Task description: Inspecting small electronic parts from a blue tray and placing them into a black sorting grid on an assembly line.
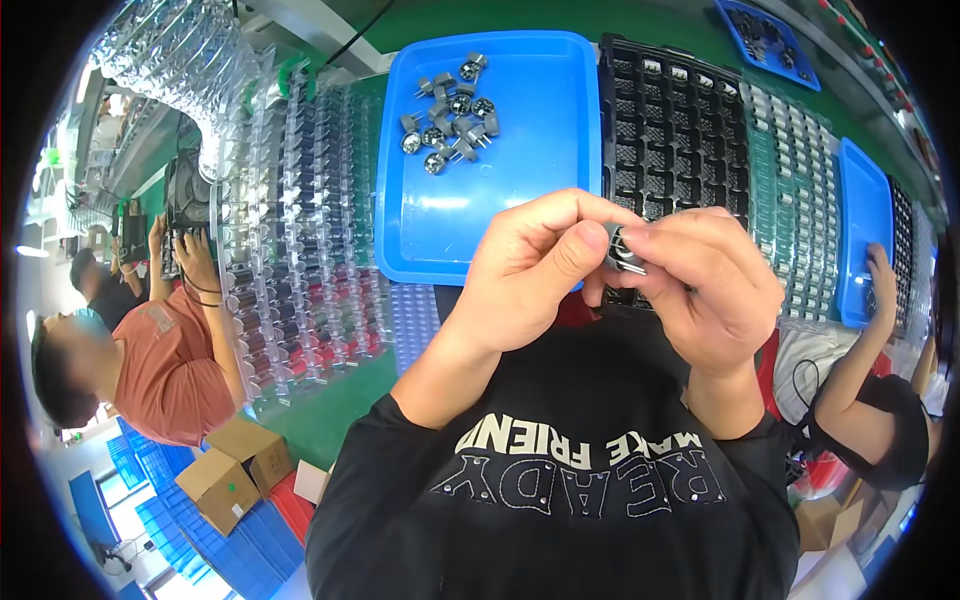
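small grey part (622, 250) mostly hidden between left hand (535, 265), right hand (705, 285)

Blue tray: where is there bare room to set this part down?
The blue tray is bare across its lower half, between the cluster of small grey parts near its upper left and the left hand and right hand holding a small component. The black grid tray and clear trays beside it are crowded.

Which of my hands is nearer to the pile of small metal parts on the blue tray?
Left. The left hand sits just below the pile of small metal parts; the right hand lies farther right, over the black tray.
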{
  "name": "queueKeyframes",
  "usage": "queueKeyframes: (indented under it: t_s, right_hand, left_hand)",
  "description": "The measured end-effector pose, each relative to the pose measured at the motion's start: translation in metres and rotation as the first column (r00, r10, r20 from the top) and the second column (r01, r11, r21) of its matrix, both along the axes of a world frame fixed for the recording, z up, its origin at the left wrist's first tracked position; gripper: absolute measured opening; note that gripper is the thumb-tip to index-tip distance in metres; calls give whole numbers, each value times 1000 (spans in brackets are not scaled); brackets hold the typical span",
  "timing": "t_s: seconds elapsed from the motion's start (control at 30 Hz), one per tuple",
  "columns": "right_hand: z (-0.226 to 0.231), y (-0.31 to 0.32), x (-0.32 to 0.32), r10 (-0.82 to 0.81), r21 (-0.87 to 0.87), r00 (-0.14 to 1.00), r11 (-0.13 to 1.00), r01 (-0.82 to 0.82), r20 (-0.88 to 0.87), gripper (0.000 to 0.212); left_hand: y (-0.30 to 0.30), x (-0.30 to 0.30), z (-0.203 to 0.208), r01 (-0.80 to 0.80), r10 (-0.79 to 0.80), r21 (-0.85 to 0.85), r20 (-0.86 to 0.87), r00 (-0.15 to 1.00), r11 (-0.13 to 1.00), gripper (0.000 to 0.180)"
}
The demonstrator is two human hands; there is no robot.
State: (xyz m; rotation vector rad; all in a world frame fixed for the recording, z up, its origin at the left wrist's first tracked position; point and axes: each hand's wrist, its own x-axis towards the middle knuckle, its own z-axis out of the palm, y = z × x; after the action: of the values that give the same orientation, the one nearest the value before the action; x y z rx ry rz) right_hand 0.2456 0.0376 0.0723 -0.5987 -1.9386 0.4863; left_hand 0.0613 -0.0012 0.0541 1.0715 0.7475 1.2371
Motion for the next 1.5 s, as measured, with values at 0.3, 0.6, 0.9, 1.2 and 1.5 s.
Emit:
queueKeyframes:
  t_s: [0.3,0.6,0.9,1.2,1.5]
  right_hand:
    - [-14,-2,8,-23,-222,998,975,11,-54,18]
    - [-71,167,84,-476,-27,705,819,573,525,7]
    - [-51,229,97,-264,-208,701,835,510,662,21]
    - [-103,390,237,-489,-313,355,169,935,797,32]
    - [-97,380,175,-667,-904,745,319,284,-1,15]
  left_hand:
    - [0,5,-14,-41,37,-64,-54,998,997,30]
    - [41,-47,-34,-346,462,366,-850,254,864,50]
    - [-9,-69,-58,-430,458,310,-838,298,848,42]
    - [2,-65,-62,-388,514,395,-813,275,833,40]
    - [4,-73,-64,-407,522,401,-816,247,821,38]
